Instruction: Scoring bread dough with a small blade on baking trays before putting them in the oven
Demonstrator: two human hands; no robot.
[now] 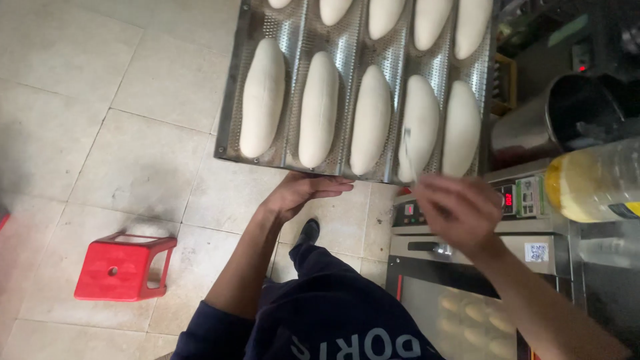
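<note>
The perforated tray (230,120) is packed with dough loaves (263,97), only narrow ridges left between them. Open floor (100,120) is found beyond its left edge, interrupted by a red stool (123,265). Its right edge is crowded by a steel pot (533,123), a jar (593,183) and an oven (467,267).

stool: red plastic step stool (123,265), hollow top, round hole in the side, on the floor at lower left
floor: pale square floor tiles (100,113) with dark grout lines
oven: stainless steel oven (467,267) at lower right, glass door, golden rolls inside, red digit display on the panel
pot: round steel pot (557,117) with dark inside, above the oven
bottle: clear plastic bottle with yellow liquid (593,185), lying at right edge
</note>
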